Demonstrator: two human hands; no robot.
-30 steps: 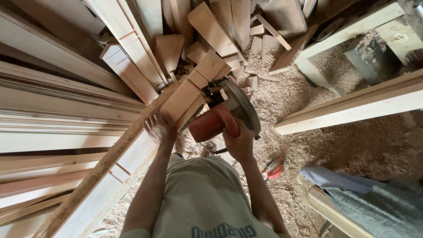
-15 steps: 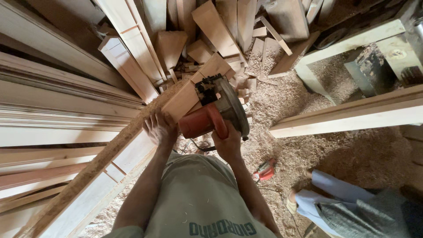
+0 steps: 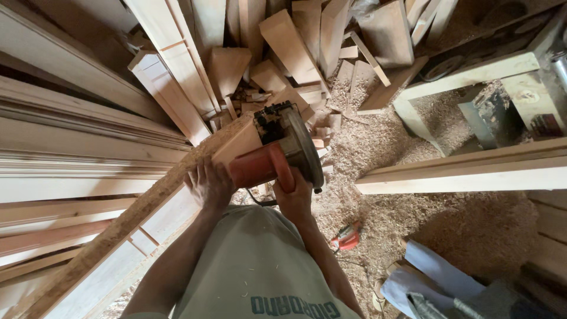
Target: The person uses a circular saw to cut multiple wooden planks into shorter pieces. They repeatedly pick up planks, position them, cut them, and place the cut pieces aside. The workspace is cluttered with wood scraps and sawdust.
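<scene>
From the head view, the right hand [image 3: 293, 198] is wrapped around the red body of a circular saw [image 3: 277, 155], fingers closed on it from below, the round blade guard just beyond them. The left hand [image 3: 208, 183] rests flat, fingers spread, on a pale wooden board [image 3: 239, 143] (sawdust-coated lower down), right beside the saw. Offcuts [image 3: 283, 47] are piled beyond.

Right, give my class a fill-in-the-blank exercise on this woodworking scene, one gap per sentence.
1. The right hand grips a power saw whose body is ____ in colour.
2. The left hand rests on a long wooden ____.
3. The floor is covered with ____.
4. A small red tool lies on the floor to the person's ____.

Missing words: red; plank; sawdust; right
</scene>
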